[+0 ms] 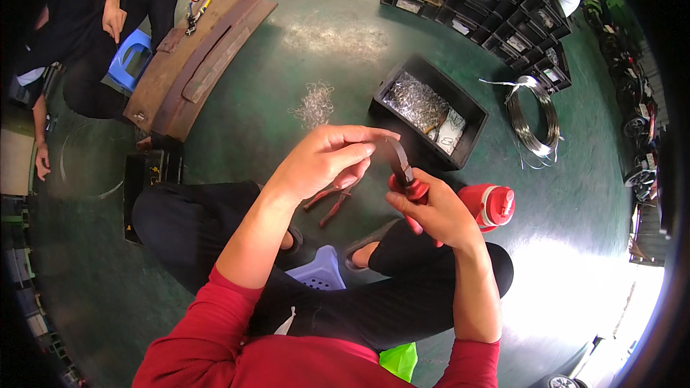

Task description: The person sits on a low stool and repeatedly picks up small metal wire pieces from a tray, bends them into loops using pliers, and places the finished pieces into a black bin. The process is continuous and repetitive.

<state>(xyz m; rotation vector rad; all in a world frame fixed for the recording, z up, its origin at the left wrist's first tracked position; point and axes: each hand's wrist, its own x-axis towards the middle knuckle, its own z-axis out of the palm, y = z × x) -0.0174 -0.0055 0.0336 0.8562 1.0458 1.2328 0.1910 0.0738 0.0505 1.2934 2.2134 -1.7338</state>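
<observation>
My right hand is closed round red-handled pliers, their dark jaws pointing up and away from me. From the jaws a thin, curved grey metal strip rises toward my left hand. The thumb and index finger of that hand pinch at the strip's upper end; its exact hold is partly hidden. Beneath my left hand, a second tool with red handles lies on the green floor. Past my hands stands a black crate holding many bent wire pieces.
A wire pile lies on the floor ahead. Right are a red jug, a wire coil and stacked black crates. At left, a rusty steel beam stands near a seated person. A lilac stool is below me.
</observation>
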